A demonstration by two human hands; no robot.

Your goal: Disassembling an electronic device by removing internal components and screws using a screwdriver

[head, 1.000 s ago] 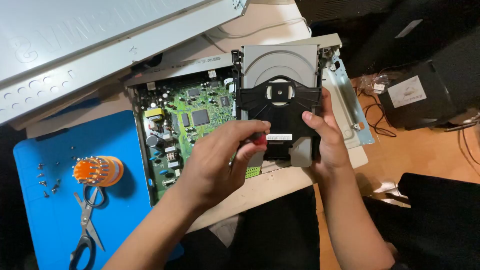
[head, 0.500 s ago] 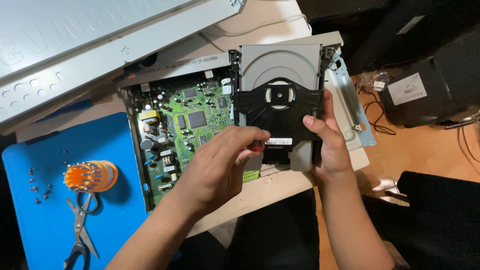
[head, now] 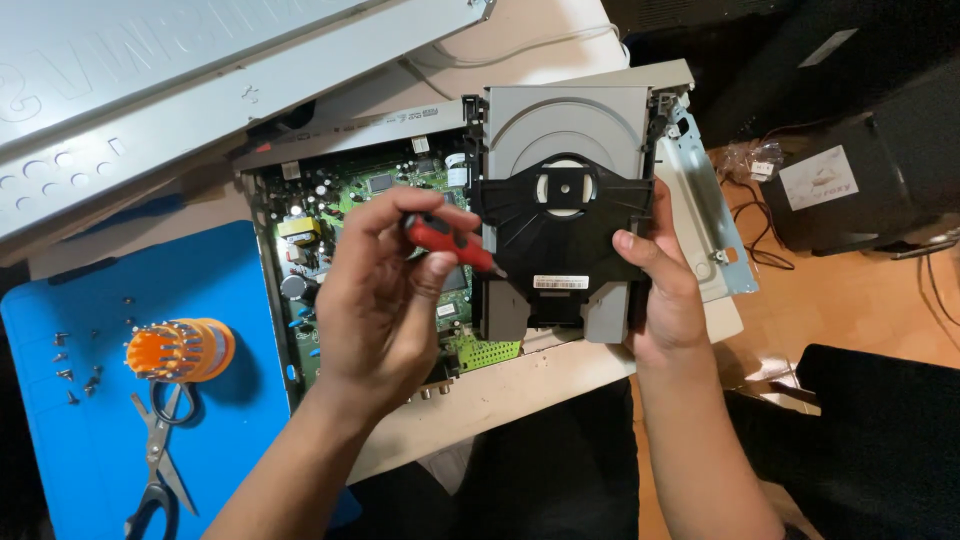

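Left hand point(head: 375, 290) is pinching a red-handled screwdriver point(head: 452, 243), tip pointing at 4 o'clock toward the black disc drive point(head: 560, 215). Right hand point(head: 665, 290) is gripping the drive's right edge. Drive is sitting at 3 o'clock of the green circuit board point(head: 345, 215), frame center.

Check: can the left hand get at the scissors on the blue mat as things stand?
Probably not right away: the left hand holds a red screwdriver. The scissors lie uncovered on the blue mat.
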